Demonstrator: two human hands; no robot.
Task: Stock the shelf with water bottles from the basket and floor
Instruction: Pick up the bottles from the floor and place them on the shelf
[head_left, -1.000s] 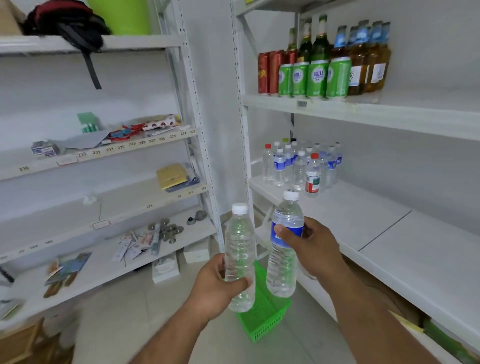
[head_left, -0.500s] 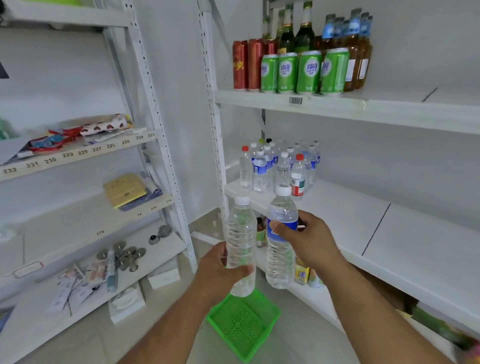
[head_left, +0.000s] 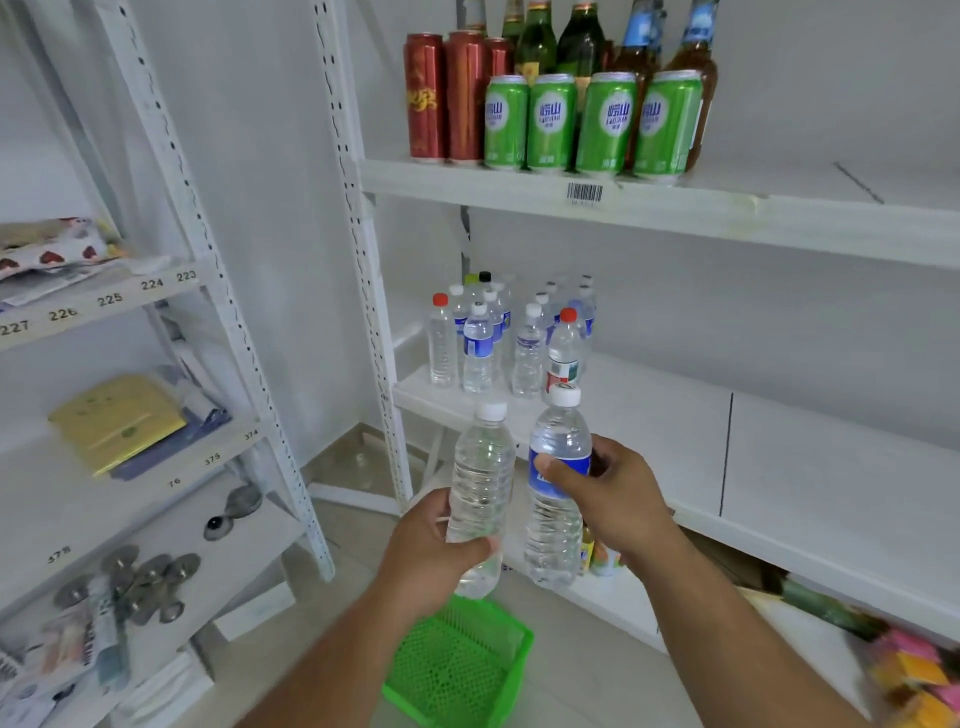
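My left hand (head_left: 434, 551) grips a clear, label-free water bottle (head_left: 482, 478) with a white cap, held upright. My right hand (head_left: 608, 493) grips a second upright bottle with a blue label (head_left: 558, 467). Both bottles hang in the air just in front of the white middle shelf (head_left: 675, 441). On that shelf's left end stands a cluster of several water bottles (head_left: 511, 338), two with red caps. The green mesh basket (head_left: 460, 670) sits on the floor under my hands and looks empty.
The shelf above (head_left: 675, 208) carries red cans, green cans (head_left: 582, 124) and glass bottles. A white upright post (head_left: 363, 260) bounds the shelf on the left. The left rack holds a yellow pad (head_left: 117, 421), metal discs and papers. Coloured packets (head_left: 914, 670) lie low right.
The view has closed in on the right-hand shelves and turned toward them. Both hands keep their bottles, now nearer the middle shelf and the bottle cluster.
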